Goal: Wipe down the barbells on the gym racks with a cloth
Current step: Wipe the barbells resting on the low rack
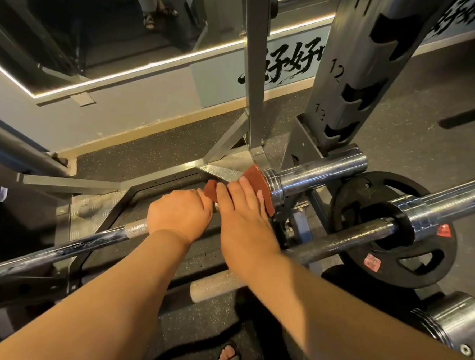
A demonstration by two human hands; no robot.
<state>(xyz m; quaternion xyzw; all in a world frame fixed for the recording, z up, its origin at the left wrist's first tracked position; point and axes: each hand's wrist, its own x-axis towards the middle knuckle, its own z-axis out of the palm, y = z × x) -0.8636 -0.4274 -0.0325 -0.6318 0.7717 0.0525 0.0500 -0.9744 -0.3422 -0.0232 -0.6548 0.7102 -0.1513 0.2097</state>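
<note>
One cloth (259, 181) wraps the barbell (322, 173) beneath the right hand (242, 217).

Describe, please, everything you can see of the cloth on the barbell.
The cloth is rust-brown, seemingly soft fabric, wrapped round the barbell shaft right beside its chrome sleeve collar. The right hand grips it there, fingers covering its middle, so only its edges show. One corner pokes out next to the left hand, which holds the bare shaft.
</note>
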